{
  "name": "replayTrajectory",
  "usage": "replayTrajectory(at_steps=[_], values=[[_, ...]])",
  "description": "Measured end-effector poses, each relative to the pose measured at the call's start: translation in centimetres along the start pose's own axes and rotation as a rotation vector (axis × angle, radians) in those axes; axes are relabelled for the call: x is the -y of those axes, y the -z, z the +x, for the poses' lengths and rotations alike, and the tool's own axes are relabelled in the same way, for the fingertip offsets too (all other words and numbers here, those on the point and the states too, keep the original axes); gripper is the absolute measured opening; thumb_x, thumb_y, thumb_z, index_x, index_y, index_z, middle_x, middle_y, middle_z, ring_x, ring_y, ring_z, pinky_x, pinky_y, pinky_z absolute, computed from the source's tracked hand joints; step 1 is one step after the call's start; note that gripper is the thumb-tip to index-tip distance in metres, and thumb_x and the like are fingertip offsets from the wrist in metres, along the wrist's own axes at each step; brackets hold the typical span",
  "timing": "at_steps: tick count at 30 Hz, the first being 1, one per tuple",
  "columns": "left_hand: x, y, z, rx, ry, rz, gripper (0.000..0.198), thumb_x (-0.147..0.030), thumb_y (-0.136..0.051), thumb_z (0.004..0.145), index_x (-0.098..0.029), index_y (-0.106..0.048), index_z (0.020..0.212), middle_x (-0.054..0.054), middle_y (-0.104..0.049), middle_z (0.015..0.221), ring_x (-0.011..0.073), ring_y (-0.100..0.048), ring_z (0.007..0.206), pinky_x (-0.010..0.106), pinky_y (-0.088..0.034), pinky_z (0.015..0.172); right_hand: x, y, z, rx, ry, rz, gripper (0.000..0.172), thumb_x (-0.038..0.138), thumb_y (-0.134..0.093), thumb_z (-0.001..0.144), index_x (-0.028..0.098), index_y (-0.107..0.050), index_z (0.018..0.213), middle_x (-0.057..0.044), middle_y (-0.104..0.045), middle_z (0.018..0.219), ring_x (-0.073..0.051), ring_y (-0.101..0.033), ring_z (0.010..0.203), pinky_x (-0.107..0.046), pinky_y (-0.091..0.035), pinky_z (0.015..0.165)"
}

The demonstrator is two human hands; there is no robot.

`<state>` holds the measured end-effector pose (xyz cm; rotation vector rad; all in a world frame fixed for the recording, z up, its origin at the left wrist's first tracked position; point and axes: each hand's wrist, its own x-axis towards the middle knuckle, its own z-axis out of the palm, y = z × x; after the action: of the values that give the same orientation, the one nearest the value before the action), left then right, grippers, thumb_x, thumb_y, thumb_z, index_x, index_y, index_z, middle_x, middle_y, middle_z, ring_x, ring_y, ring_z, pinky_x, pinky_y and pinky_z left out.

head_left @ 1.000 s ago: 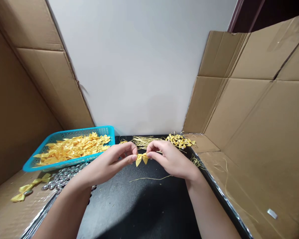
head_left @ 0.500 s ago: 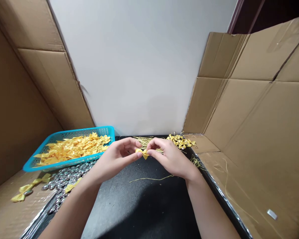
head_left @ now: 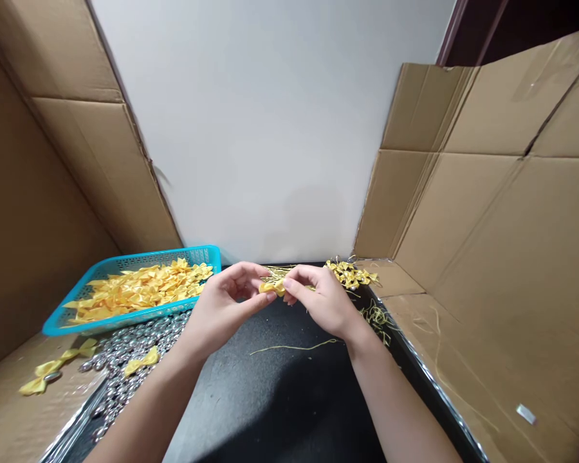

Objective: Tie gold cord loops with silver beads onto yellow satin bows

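Note:
Between my two hands, above the black table, is a small yellow ribbon bow point(head_left: 271, 287). My left hand point(head_left: 236, 292) pinches its left end between thumb and fingers. The thumb and fingertips of my right hand point(head_left: 313, 292) are closed on its right side and cover part of it. Behind the hands lies a bundle of gold cords point(head_left: 276, 273). Finished-looking yellow bows with cords point(head_left: 351, 274) are heaped just beyond my right hand. A single gold cord point(head_left: 294, 348) lies on the tabletop below the hands.
A blue basket point(head_left: 53, 326) full of yellow bows stands at the left. Silver oval beads point(head_left: 125, 360) spread below it, with a loose bow point(head_left: 142, 361) on them. More bows point(head_left: 58, 365) lie on cardboard at far left. Tangled cord point(head_left: 377, 319) sits at the right edge. Cardboard walls point(head_left: 502, 218) flank the table.
My right hand has shifted slightly left, its fingers now covering more of the bow's right side. The bow is turned a little. My left hand still holds it.

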<state>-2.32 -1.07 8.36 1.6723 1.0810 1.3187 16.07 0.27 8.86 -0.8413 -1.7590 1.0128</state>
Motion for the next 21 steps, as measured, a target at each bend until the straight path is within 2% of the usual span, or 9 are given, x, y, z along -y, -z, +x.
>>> replayTrajectory(at_steps=[4,7,10,16,21], values=[[-0.3,0.0,0.2,0.082,0.093,0.047,0.028,-0.039,-0.073,0.074,-0.018,-0.071,0.092,0.0,-0.065,0.067,0.0146,-0.057,0.06,0.023,-0.044,0.056,-0.5,-0.3,0.1,0.006,-0.01,0.039,0.019,0.024,-0.054,0.086,0.017,-0.059,0.069,0.001,-0.059,0.065,-0.013,-0.053,0.062,-0.027,-0.044,0.064],[-0.3,0.1,0.2,0.121,0.122,0.095,0.026,-0.043,-0.07,0.076,-0.017,-0.073,0.074,0.001,-0.066,0.064,0.0142,-0.056,0.06,0.022,-0.041,0.056,-0.5,-0.4,0.1,0.002,0.014,-0.016,0.02,0.025,-0.053,0.086,0.017,-0.059,0.069,0.001,-0.058,0.065,-0.013,-0.052,0.062,-0.027,-0.043,0.064],[-0.1,-0.1,0.3,0.078,0.136,0.067,0.028,-0.041,-0.074,0.072,-0.016,-0.068,0.061,-0.001,-0.062,0.058,0.0117,-0.051,0.055,0.021,-0.037,0.053,-0.5,-0.6,0.1,-0.028,0.015,0.006,0.019,0.027,-0.054,0.086,0.018,-0.059,0.07,0.001,-0.059,0.066,-0.013,-0.054,0.062,-0.027,-0.044,0.064],[0.1,-0.7,0.6,0.021,0.191,-0.127,0.022,-0.035,-0.08,0.063,-0.015,-0.069,0.063,0.001,-0.07,0.064,0.0138,-0.059,0.062,0.022,-0.044,0.062,-1.2,-1.7,0.5,-0.078,-0.02,0.27,0.017,0.034,-0.059,0.081,0.018,-0.059,0.074,0.001,-0.059,0.066,-0.012,-0.054,0.061,-0.027,-0.046,0.062],[-0.1,-0.5,0.6,0.023,0.177,-0.108,0.022,-0.036,-0.078,0.064,-0.016,-0.069,0.067,0.0,-0.069,0.064,0.0134,-0.057,0.061,0.022,-0.044,0.06,-1.6,-2.2,0.8,-0.128,-0.042,0.303,0.017,0.034,-0.06,0.079,0.017,-0.06,0.074,0.001,-0.06,0.065,-0.012,-0.054,0.059,-0.027,-0.046,0.06]])
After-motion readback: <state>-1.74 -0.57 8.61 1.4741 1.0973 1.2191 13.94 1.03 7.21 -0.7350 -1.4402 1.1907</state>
